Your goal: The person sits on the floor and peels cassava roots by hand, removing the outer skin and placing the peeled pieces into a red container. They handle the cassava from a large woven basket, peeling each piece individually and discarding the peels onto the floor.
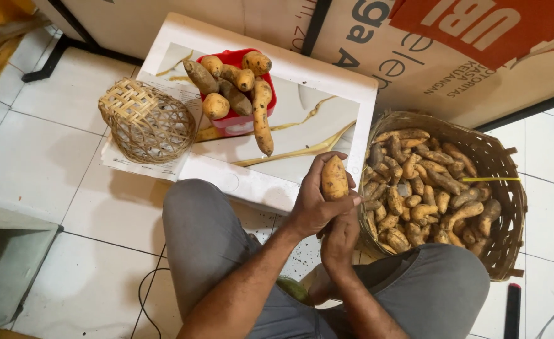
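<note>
Low in the centre of the frame, the left hand (314, 204) wraps around a yellow-brown tuber (334, 178), holding it upright. The right hand (339, 237) sits just beneath; its grip cannot be told. A big woven basket (509, 188) of tubers (unsorted, perhaps) stands right; a red tub (239, 123) occupies the white surface (327, 113) above.

White tiled floor (38, 163), dark grout; cardboard sheets (415, 69) leaning behind; black cable (146, 295) on floor.
</note>
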